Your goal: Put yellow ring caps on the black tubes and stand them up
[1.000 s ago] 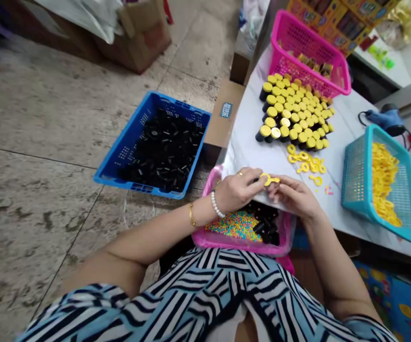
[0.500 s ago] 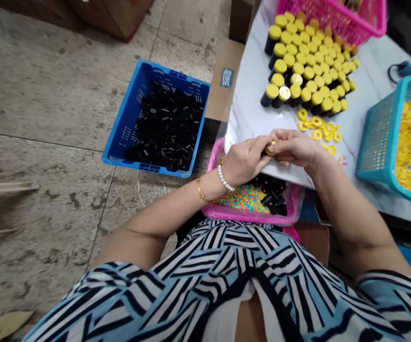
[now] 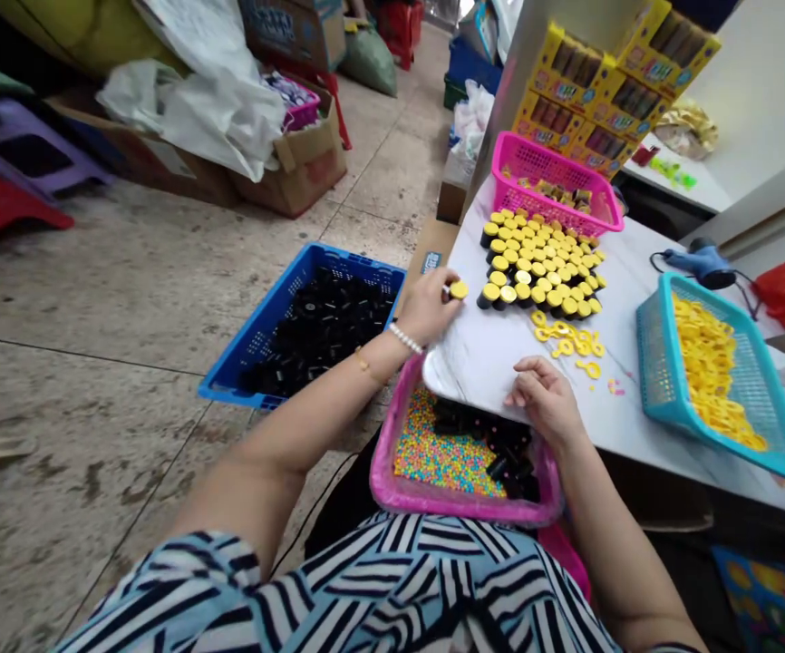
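My left hand (image 3: 431,307) is closed round a small black bottle with a yellow cap (image 3: 459,290), held over the left edge of the white table (image 3: 470,349). To its right stand rows of similar yellow-capped black bottles (image 3: 538,258). Loosely curled, my right hand (image 3: 546,397) is at the table's front edge with nothing visible in its fingers. Beyond it lie several loose yellow ring-shaped pieces (image 3: 564,346). Below the table edge, between my arms, a pink tray (image 3: 382,472) holds small multicoloured beads (image 3: 440,453) and black bottles (image 3: 511,467).
A blue crate (image 3: 229,385) of black parts sits on the floor at left. On the table stand a teal basket (image 3: 657,363) of yellow pieces and a pink basket (image 3: 556,201). Yellow display boxes (image 3: 573,100) are stacked behind. A blue tool (image 3: 702,263) lies at right.
My hands were together over the table's front edge and have parted. The left has carried the capped bottle forward, towards the standing rows. The camera view has tilted up.
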`<state>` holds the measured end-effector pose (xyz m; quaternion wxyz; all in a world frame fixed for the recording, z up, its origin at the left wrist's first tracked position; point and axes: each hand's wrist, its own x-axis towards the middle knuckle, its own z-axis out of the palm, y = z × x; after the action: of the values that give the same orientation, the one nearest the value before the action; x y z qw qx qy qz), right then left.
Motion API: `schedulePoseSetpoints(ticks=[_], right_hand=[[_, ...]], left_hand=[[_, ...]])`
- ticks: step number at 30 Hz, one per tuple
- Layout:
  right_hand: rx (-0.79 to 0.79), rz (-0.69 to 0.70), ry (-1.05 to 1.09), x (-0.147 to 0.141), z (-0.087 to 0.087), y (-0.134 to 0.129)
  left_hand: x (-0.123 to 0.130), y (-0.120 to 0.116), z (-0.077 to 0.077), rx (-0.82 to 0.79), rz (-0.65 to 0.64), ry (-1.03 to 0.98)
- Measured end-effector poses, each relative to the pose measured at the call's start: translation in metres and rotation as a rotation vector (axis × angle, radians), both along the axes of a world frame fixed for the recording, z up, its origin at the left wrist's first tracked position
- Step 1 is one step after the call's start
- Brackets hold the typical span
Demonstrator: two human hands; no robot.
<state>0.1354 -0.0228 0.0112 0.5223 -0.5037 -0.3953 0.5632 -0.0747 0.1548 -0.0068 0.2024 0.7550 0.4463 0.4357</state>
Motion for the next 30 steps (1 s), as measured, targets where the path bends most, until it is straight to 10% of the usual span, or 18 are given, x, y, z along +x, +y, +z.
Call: schedulePoseSetpoints(ticks=[7, 10, 13, 17, 23, 30], right_hand=[[-0.064, -0.036, -0.032, 0.008, 0.011, -0.036], [-0.051, -0.121, -0.157, 0.031, 0.012, -0.068], [-0.122, -0.186, -0.232, 0.059, 0.009, -0.100], [-0.134, -0.275, -0.261, 0.076, 0.000, -0.114], [-0.059, -0.129, -0.227, 0.038, 0.001, -0.093], [-0.028, -0.075, -0.239, 0.033, 0.004, -0.105]], left_hand=[[0.051, 0.059, 0.003, -0.127, -0.064, -0.014], [0.027, 0.015, -0.014, -0.074, -0.031, -0.105], [-0.016, -0.078, -0.036, 0.117, 0.009, -0.081], [-0.047, -0.181, -0.076, 0.166, -0.405, 0.231], [-0.018, -0.157, -0.115, -0.181, -0.443, 0.565], [-0.032, -0.161, -0.097, -0.287, -0.601, 0.403]])
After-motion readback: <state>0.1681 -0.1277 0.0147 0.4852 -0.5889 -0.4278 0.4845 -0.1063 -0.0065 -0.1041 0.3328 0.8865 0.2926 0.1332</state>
